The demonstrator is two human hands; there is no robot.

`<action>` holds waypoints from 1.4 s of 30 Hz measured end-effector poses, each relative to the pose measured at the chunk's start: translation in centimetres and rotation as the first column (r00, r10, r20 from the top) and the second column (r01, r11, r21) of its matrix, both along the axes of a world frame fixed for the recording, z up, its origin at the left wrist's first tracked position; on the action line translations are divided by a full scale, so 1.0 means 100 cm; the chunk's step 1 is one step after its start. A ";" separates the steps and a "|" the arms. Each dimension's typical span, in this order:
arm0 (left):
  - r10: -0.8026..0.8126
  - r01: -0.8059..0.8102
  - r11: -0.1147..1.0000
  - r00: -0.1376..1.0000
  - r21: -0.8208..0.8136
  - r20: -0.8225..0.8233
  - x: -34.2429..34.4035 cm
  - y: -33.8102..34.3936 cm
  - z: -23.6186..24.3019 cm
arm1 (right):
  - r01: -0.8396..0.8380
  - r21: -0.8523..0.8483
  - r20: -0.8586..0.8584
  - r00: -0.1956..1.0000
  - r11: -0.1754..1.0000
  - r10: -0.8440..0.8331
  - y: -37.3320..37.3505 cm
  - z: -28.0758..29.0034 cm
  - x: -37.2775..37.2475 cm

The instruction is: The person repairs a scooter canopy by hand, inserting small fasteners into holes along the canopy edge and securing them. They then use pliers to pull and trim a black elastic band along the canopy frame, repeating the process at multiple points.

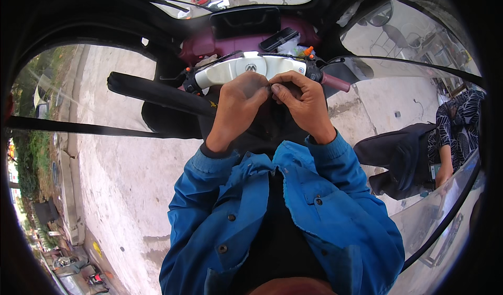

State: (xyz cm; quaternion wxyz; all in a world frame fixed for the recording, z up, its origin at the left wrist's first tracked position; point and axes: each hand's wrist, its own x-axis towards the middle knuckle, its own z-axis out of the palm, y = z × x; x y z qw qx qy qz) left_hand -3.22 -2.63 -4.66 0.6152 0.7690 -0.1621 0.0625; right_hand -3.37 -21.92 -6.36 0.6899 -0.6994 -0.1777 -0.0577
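Note:
My left hand (237,105) and my right hand (304,100) meet in front of the white handlebar cover (225,71). Both are closed, thumbs and fingers pinched together at the fingertips. Between them is a small dark thing, too small and too hidden to name. Behind the hands, the handlebar has a maroon grip (335,82) showing on the right, and orange switches sit near both ends. Blue jacket sleeves cover my forearms down to the wrists.
A maroon dashboard (201,45) with a dark screen (246,23) lies beyond the handlebar; a black phone (280,39) rests on it. A long black padded bar (162,93) juts left. Outside on the right sits a person in a patterned top (461,122).

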 end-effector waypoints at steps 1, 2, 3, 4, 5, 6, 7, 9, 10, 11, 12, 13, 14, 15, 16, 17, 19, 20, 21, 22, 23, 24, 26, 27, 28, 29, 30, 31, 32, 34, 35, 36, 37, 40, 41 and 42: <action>0.006 -0.006 1.000 1.000 0.023 -0.004 -0.001 0.000 0.001 | -0.005 -0.002 -0.021 1.000 1.000 0.005 -0.001 0.001 0.000; -0.001 0.001 1.000 1.000 0.029 -0.009 -0.002 0.000 0.001 | -0.005 -0.004 -0.027 1.000 1.000 0.005 -0.001 0.002 0.000; -0.008 0.009 0.999 1.000 0.036 -0.014 -0.002 0.000 0.002 | -0.005 -0.003 -0.024 1.000 1.000 0.005 -0.002 0.003 0.000; -0.020 0.020 0.999 1.000 0.047 -0.014 -0.003 0.000 0.003 | -0.004 -0.003 -0.022 1.000 1.000 0.004 -0.004 0.003 0.000; -0.039 0.039 0.998 0.999 0.042 -0.017 -0.002 0.001 0.003 | -0.014 0.006 -0.039 0.999 1.000 0.014 -0.005 0.003 0.000; -0.060 0.061 0.997 0.998 0.043 -0.018 -0.002 0.001 0.004 | -0.025 0.015 -0.059 0.998 1.000 0.026 -0.008 0.003 0.001; -0.082 0.083 0.996 0.996 0.043 -0.022 -0.001 0.002 0.005 | -0.043 0.020 -0.080 0.996 0.999 0.045 -0.010 0.003 0.001; -0.132 0.133 0.991 0.989 0.006 -0.066 0.001 0.004 0.006 | -0.080 0.052 -0.138 0.987 0.995 0.086 -0.014 0.003 0.003; -0.159 0.159 0.987 0.984 -0.012 -0.083 0.002 0.005 0.007 | -0.086 0.061 -0.165 0.982 0.994 0.095 -0.015 0.003 0.003; -0.160 0.158 0.987 0.981 -0.020 -0.114 0.003 0.006 0.008 | -0.097 0.102 -0.188 0.975 0.990 0.115 -0.016 0.003 0.004; -0.158 0.156 0.987 0.977 -0.029 -0.144 0.003 0.006 0.009 | -0.096 0.136 -0.213 0.969 0.986 0.124 -0.015 0.003 0.004; -0.149 0.147 0.989 0.972 -0.026 -0.181 0.003 0.007 0.010 | -0.096 0.170 -0.239 0.962 0.981 0.136 -0.014 0.002 0.004; -0.162 0.146 0.985 0.966 -0.088 -0.202 0.003 0.008 0.010 | -0.089 0.210 -0.206 0.969 0.974 0.133 -0.012 0.001 0.003; -0.167 0.138 0.981 0.959 -0.139 -0.231 0.003 0.008 0.011 | -0.085 0.251 -0.175 0.976 0.964 0.132 -0.010 0.001 0.002; -0.180 0.135 0.973 0.953 -0.190 -0.245 0.002 0.008 0.011 | -0.090 0.289 -0.135 0.982 0.953 0.134 -0.007 0.000 0.000; -0.165 0.116 0.975 0.948 -0.189 -0.271 0.001 0.008 0.010 | -0.086 0.264 -0.092 0.989 0.961 0.114 -0.005 -0.001 -0.002; -0.159 0.108 0.976 0.946 -0.188 -0.283 0.002 0.007 0.009 | -0.090 0.204 0.029 0.996 0.975 0.086 -0.004 -0.003 -0.003; -0.163 0.109 0.974 0.947 -0.198 -0.278 0.001 0.005 0.008 | -0.058 0.174 0.009 0.998 0.983 0.058 -0.004 -0.003 -0.003; -0.166 0.111 0.972 0.948 -0.207 -0.273 0.001 0.004 0.007 | -0.037 0.139 -0.011 0.999 0.990 0.039 -0.005 -0.003 -0.002; -0.169 0.112 0.970 0.949 -0.216 -0.267 0.002 0.003 0.007 | 0.008 0.114 -0.031 1.000 0.993 -0.004 -0.005 -0.004 -0.002; -0.170 0.111 0.969 0.949 -0.219 -0.267 0.001 0.002 0.007 | -0.005 0.096 -0.031 0.999 0.995 0.008 -0.007 -0.003 -0.002; -0.169 0.110 0.969 0.948 -0.223 -0.268 0.001 0.001 0.006 | 0.005 0.087 -0.033 0.999 0.996 -0.002 -0.006 -0.003 -0.002; -0.166 0.104 0.969 0.944 -0.223 -0.283 -0.001 0.001 0.007 | 0.041 0.017 0.046 0.998 0.999 -0.042 -0.007 -0.002 -0.002; -0.165 0.100 0.970 0.940 -0.220 -0.297 -0.002 0.002 0.007 | 0.073 -0.041 0.129 0.989 0.996 -0.068 -0.006 -0.001 -0.002; -0.163 0.096 0.971 0.936 -0.218 -0.312 -0.003 0.003 0.008 | 0.110 -0.097 0.211 0.974 0.989 -0.087 -0.007 0.000 -0.003; -0.178 0.096 0.966 0.919 -0.239 -0.353 -0.004 0.004 0.008 | 0.150 -0.163 0.290 0.952 0.975 -0.098 -0.007 0.001 -0.004; -0.192 0.092 0.961 0.899 -0.259 -0.394 -0.004 0.006 0.009 | 0.192 -0.224 0.366 0.925 0.955 -0.100 -0.008 0.002 -0.006; -0.199 0.081 0.957 0.882 -0.279 -0.427 -0.004 0.008 0.009 | 0.238 -0.280 0.442 0.892 0.930 -0.095 -0.009 0.003 -0.007; -0.213 0.083 0.951 0.875 -0.299 -0.434 -0.005 0.008 0.009 | 0.244 -0.294 0.458 0.884 0.924 -0.088 -0.009 0.004 -0.008; -0.236 0.087 0.936 0.874 -0.340 -0.425 -0.005 0.009 0.008 | 0.258 -0.320 0.494 0.866 0.912 -0.072 -0.009 0.004 -0.010; -0.228 0.073 0.937 0.868 -0.342 -0.440 -0.004 0.009 0.007 | 0.269 -0.328 0.517 0.854 0.905 -0.066 -0.009 0.004 -0.011; -0.229 0.069 0.936 0.865 -0.344 -0.447 -0.004 0.009 0.007 | 0.280 -0.337 0.539 0.840 0.899 -0.060 -0.008 0.003 -0.011; -0.222 0.062 0.938 0.865 -0.341 -0.451 -0.004 0.009 0.006 | 0.292 -0.344 0.561 0.826 0.893 -0.054 -0.007 0.002 -0.012; -0.223 0.045 0.929 0.861 -0.367 -0.457 -0.003 0.008 0.003 | 0.347 -0.360 0.639 0.768 0.866 -0.042 -0.003 -0.001 -0.012; -0.224 0.036 0.926 0.854 -0.377 -0.469 -0.003 0.008 0.002 | 0.378 -0.380 0.660 0.751 0.844 -0.039 -0.003 -0.002 -0.013; -0.226 0.027 0.922 0.847 -0.385 -0.481 -0.004 0.008 0.002 | 0.408 -0.394 0.679 0.733 0.823 -0.039 -0.003 -0.002 -0.013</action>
